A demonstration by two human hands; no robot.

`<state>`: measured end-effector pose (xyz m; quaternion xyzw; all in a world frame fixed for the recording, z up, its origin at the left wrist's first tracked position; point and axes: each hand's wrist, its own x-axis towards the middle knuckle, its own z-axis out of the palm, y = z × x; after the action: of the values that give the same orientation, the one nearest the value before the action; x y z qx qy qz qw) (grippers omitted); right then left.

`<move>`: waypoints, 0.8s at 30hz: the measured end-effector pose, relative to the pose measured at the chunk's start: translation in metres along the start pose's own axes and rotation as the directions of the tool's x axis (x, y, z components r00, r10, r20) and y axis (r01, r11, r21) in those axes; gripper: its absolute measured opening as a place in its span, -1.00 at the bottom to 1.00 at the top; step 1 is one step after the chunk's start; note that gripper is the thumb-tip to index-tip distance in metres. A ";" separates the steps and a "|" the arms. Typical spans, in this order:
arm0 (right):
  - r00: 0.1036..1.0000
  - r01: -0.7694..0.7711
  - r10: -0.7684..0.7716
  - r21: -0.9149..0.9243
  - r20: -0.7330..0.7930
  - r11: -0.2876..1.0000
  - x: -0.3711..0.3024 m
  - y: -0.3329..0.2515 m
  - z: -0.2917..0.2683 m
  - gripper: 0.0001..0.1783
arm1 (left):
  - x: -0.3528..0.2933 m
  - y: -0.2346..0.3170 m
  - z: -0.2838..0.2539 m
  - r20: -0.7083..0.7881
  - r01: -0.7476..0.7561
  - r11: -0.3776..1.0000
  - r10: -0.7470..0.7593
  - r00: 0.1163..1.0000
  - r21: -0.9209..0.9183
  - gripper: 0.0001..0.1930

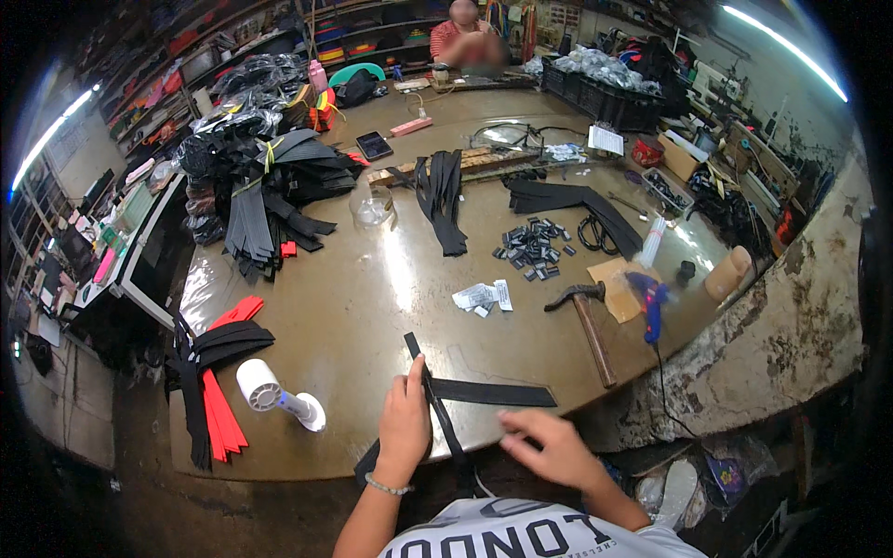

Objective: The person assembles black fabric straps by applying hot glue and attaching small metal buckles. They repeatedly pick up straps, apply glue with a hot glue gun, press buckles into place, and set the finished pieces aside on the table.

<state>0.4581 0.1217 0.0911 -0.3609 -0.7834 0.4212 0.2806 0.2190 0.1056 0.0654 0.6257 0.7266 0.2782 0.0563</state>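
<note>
At the table's near edge, my left hand (406, 420) grips a black strap (493, 392). One end of the strap lies flat to the right, and a narrow piece sticks up past my fingers. More black strap hangs over the edge below this hand. My right hand (549, 448) is off the strap, just right of it, with its fingers apart and nothing in them. A hammer (593, 337) and a blue glue gun (651, 309) lie beyond my right hand. Small white paper labels (482, 298) are spread farther up the table.
A white handheld fan (277, 394) stands left, beside red and black straps (223, 349). Small black buckles (535, 246) form a pile mid-table. Bundled black straps (279, 177) fill the far left. A cardboard tube (727, 272) is at the right edge. Another person (465, 42) sits across.
</note>
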 end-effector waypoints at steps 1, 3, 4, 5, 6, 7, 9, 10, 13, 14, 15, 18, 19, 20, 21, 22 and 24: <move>0.983 -0.134 0.143 0.087 -0.117 0.987 0.000 0.004 -0.007 -0.70 | 0.001 -0.001 -0.002 -0.008 -0.008 1.000 0.007 1.000 -0.024 -0.50; 0.898 -0.313 0.352 0.179 -0.265 0.933 0.009 0.015 -0.019 -0.77 | -0.002 -0.004 -0.006 0.026 0.024 0.995 -0.022 0.999 -0.094 -0.60; 0.890 -0.254 0.329 0.256 -0.316 0.933 0.014 0.022 -0.026 -0.78 | -0.004 -0.005 -0.008 0.015 0.043 0.982 -0.041 0.999 -0.185 -0.65; 0.870 -0.204 0.320 0.317 -0.374 0.926 0.024 0.030 -0.031 -0.77 | -0.008 -0.006 -0.010 -0.006 0.044 0.974 -0.047 0.999 -0.223 -0.67; 0.878 -0.189 0.276 0.246 -0.392 0.951 0.032 0.038 -0.037 -0.75 | -0.010 -0.007 -0.012 -0.035 0.037 0.966 -0.048 0.998 -0.257 -0.69; 0.879 -0.181 0.251 0.203 -0.404 0.962 0.045 0.045 -0.041 -0.76 | -0.013 -0.007 -0.014 -0.042 0.029 0.968 -0.041 0.998 -0.249 -0.71; 0.905 -0.149 0.144 0.020 -0.399 0.989 0.074 0.058 -0.045 -0.78 | -0.024 -0.005 -0.016 -0.056 0.018 0.971 -0.032 0.998 -0.240 -0.74; 0.922 -0.117 0.088 -0.056 -0.378 0.991 0.089 0.063 -0.045 -0.78 | -0.026 -0.003 -0.016 -0.070 0.012 0.967 -0.030 0.997 -0.254 -0.76; 0.935 -0.008 -0.059 -0.186 -0.350 0.983 0.139 0.081 -0.038 -0.77 | -0.033 0.000 -0.009 -0.055 0.060 0.946 -0.081 0.995 -0.319 -0.79; 0.946 -0.047 -0.055 -0.303 -0.318 0.952 0.146 0.086 -0.036 -0.77 | -0.034 0.001 -0.006 -0.094 -0.015 0.951 -0.014 0.995 -0.309 -0.79; 0.961 -0.065 -0.053 -0.407 -0.272 0.911 0.156 0.091 -0.030 -0.77 | -0.035 0.000 -0.004 -0.116 -0.058 0.955 0.025 0.993 -0.290 -0.79; 0.957 -0.097 -0.065 -0.521 -0.283 0.848 0.173 0.103 -0.021 -0.79 | -0.033 -0.004 -0.001 -0.079 -0.123 0.969 0.108 0.991 -0.215 -0.77; 0.955 -0.099 -0.076 -0.551 -0.285 0.828 0.175 0.104 -0.023 -0.79 | -0.030 -0.004 0.000 -0.079 -0.113 0.966 0.097 0.992 -0.234 -0.78; 0.961 -0.146 -0.027 -0.585 -0.276 0.797 0.176 0.102 -0.025 -0.79 | -0.028 -0.004 0.000 -0.068 -0.092 0.964 0.077 0.995 -0.250 -0.78; 0.935 -0.145 -0.059 -0.528 -0.350 0.837 0.175 0.098 -0.029 -0.84 | -0.024 -0.004 -0.001 -0.070 -0.090 0.959 0.074 0.995 -0.268 -0.79; 0.877 -0.053 -0.197 -0.495 -0.439 0.867 0.171 0.090 -0.032 -0.86 | -0.021 -0.004 -0.002 -0.066 -0.078 0.956 0.062 0.996 -0.283 -0.79; 0.762 0.020 -0.281 -0.413 -0.583 0.910 0.161 0.065 -0.038 -0.89 | -0.016 -0.003 -0.007 -0.001 0.042 0.910 -0.047 0.999 -0.413 -0.79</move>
<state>0.4140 0.2932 0.0756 -0.4630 -0.7370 0.0899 0.4841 0.2167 0.0880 0.0654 0.5815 0.6657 0.4276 0.1894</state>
